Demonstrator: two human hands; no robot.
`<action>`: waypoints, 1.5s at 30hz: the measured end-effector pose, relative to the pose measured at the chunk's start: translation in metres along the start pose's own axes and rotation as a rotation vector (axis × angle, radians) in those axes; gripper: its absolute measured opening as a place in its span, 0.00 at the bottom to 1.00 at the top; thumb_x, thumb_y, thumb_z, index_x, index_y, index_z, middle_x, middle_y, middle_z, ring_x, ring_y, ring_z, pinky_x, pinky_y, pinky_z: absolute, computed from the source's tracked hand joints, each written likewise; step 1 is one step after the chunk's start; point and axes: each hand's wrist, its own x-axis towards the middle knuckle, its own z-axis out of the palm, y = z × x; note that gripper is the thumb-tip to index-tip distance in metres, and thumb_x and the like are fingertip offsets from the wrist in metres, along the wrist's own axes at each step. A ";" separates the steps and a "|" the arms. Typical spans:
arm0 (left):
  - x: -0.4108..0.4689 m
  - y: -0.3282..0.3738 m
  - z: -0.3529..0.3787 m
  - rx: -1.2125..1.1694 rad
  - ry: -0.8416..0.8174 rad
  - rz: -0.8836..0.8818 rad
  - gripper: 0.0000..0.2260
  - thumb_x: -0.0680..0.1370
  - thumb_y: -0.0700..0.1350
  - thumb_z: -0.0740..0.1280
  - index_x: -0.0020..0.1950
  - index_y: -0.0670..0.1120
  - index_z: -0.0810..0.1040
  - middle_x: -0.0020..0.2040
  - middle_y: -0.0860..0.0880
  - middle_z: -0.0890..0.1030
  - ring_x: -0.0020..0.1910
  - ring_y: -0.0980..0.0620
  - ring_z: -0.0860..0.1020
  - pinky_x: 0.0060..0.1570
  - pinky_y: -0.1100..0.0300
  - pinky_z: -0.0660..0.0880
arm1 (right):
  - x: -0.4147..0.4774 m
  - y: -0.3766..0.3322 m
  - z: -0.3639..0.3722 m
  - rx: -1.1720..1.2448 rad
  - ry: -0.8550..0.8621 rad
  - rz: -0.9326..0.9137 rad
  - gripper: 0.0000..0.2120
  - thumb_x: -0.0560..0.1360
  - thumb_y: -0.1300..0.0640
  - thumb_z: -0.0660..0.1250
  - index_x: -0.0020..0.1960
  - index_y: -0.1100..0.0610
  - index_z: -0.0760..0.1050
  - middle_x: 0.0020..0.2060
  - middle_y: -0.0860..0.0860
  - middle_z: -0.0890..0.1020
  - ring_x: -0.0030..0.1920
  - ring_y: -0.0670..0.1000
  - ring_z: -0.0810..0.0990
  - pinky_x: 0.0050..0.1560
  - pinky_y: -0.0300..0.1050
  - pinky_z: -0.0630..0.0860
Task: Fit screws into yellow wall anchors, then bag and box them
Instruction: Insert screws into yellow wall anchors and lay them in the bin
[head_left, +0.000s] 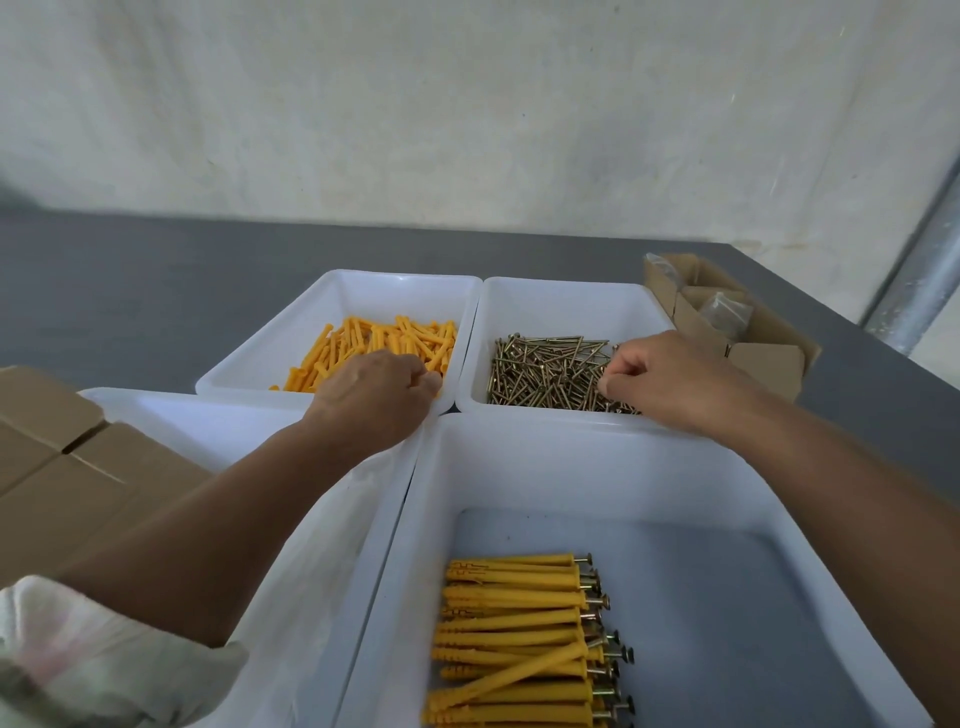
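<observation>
My left hand (374, 395) curls down into the yellow anchors (384, 338) in their bin (332, 291) (whether it grips one, I cannot tell), while my right hand's (675, 384) fingers (610, 387) pinch at the screws (545, 374) lying mostly crosswise in the neighbouring bin (571, 296).

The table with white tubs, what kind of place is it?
Probably a small packing workshop: white tubs of loose yellow anchors, screws and finished sets, with cardboard boxes on a grey table.
</observation>
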 end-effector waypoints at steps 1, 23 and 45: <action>0.000 0.000 0.000 0.003 0.000 -0.002 0.14 0.81 0.55 0.57 0.45 0.50 0.78 0.41 0.52 0.78 0.41 0.53 0.74 0.38 0.58 0.69 | 0.001 0.002 0.003 -0.013 -0.011 0.013 0.08 0.77 0.51 0.67 0.40 0.51 0.80 0.35 0.43 0.79 0.36 0.45 0.75 0.32 0.41 0.65; 0.004 -0.005 -0.003 0.173 -0.127 -0.116 0.21 0.81 0.62 0.49 0.59 0.56 0.78 0.57 0.51 0.79 0.49 0.51 0.70 0.47 0.55 0.66 | 0.037 -0.003 0.027 -0.483 -0.575 -0.055 0.11 0.78 0.63 0.56 0.50 0.61 0.78 0.40 0.51 0.76 0.34 0.47 0.71 0.36 0.40 0.66; 0.005 -0.005 0.002 0.109 0.025 -0.136 0.16 0.78 0.55 0.60 0.37 0.47 0.77 0.33 0.51 0.76 0.34 0.53 0.73 0.30 0.61 0.63 | 0.033 0.002 0.027 -0.517 -0.444 -0.145 0.13 0.77 0.56 0.58 0.52 0.56 0.80 0.45 0.52 0.79 0.48 0.55 0.79 0.43 0.45 0.71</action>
